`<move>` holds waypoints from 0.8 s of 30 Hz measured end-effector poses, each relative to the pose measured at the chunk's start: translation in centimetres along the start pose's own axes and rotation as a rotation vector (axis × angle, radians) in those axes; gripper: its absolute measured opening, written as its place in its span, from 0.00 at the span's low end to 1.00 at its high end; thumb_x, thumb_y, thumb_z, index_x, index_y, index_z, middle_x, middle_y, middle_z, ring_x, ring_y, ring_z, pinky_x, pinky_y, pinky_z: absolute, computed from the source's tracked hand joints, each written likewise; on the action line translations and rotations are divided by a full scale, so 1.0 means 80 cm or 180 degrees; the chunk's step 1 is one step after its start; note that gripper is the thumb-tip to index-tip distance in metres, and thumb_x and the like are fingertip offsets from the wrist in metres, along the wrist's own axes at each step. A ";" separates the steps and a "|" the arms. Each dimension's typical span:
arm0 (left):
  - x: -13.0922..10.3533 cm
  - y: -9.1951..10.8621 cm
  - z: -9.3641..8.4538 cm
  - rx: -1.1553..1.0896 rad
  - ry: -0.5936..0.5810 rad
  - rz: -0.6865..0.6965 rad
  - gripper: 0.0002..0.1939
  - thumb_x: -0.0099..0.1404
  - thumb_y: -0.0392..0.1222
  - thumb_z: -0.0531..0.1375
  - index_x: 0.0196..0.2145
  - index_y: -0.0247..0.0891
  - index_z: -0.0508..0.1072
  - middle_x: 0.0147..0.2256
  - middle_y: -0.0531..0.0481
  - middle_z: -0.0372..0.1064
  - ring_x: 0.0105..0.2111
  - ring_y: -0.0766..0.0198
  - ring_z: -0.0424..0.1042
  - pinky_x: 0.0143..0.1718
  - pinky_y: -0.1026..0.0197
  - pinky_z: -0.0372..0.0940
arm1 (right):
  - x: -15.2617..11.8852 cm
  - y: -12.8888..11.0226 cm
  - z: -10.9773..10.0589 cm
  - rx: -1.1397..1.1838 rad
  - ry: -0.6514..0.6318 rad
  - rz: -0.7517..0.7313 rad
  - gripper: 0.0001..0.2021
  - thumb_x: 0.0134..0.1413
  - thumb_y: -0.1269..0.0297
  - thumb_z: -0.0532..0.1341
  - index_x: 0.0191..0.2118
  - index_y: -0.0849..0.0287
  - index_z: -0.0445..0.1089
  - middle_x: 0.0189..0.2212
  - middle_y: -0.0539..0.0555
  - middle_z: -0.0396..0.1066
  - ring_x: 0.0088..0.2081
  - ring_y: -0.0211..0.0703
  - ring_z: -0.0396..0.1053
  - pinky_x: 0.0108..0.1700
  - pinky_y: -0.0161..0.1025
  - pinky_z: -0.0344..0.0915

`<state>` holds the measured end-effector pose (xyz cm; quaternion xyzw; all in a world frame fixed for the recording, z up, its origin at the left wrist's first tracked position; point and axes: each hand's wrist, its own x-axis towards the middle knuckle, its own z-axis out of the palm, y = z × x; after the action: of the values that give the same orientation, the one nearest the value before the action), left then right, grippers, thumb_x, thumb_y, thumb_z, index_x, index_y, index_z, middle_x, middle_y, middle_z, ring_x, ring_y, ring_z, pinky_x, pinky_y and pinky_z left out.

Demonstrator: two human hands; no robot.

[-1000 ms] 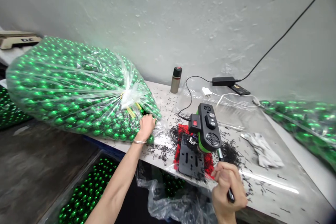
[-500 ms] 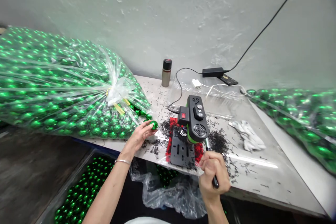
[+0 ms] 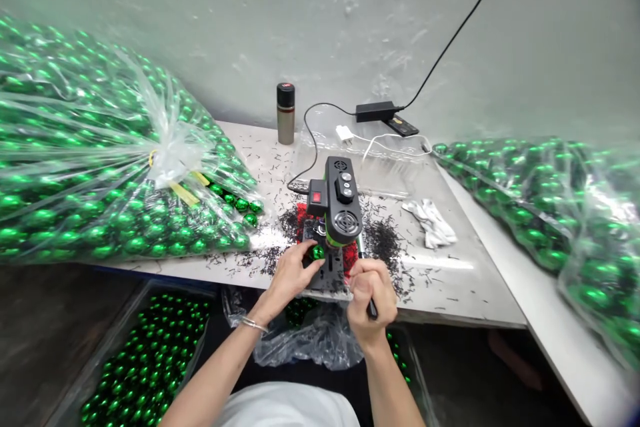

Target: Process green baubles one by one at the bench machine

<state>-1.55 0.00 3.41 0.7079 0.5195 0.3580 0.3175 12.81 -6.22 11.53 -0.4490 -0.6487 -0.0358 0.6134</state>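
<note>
Grip of the left hand: thumb and fingers closed about one shiny green ball. The ball is at the black slotted plate, just beside the front end of the black-and-green device; contact with the plate cannot be confirmed. Grip of the right hand: fist wrapped around the black handle at the device's right side.

Change noted: half a second earlier the ball was in the left fingers near the large clear bag; it has since been carried across the counter to the device. The right hand has stayed on the handle. Judged significance: fetching is complete and positioning at the plate is in hand, the left fingers not yet clear of the ball.

Markings: no brand or wording legible. A red mark on the cap of the bottle, a gold mark on the flat black item and symbols on the device's round buttons are too small to read. Its red switch shows no readable lettering.
</note>
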 end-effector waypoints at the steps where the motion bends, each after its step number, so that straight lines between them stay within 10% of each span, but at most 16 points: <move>1: -0.001 0.000 0.002 0.0158 0.0023 0.0164 0.17 0.62 0.43 0.66 0.49 0.41 0.76 0.45 0.44 0.79 0.45 0.52 0.77 0.50 0.50 0.71 | 0.000 0.000 0.000 0.0007 0.0001 -0.0009 0.13 0.62 0.77 0.53 0.27 0.56 0.60 0.26 0.48 0.64 0.28 0.36 0.64 0.30 0.35 0.63; 24: 0.000 -0.019 0.029 0.0240 0.0237 0.0753 0.16 0.64 0.47 0.67 0.48 0.41 0.77 0.45 0.43 0.78 0.47 0.51 0.75 0.57 0.42 0.64 | -0.077 0.066 0.029 -0.0004 0.0352 -0.0282 0.15 0.71 0.62 0.46 0.29 0.54 0.58 0.29 0.47 0.64 0.29 0.36 0.67 0.47 0.47 0.71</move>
<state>-0.37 0.20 0.90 0.7619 0.4569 0.3992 0.2268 13.38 -5.04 3.19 -0.4176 -0.6330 -0.0880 0.6458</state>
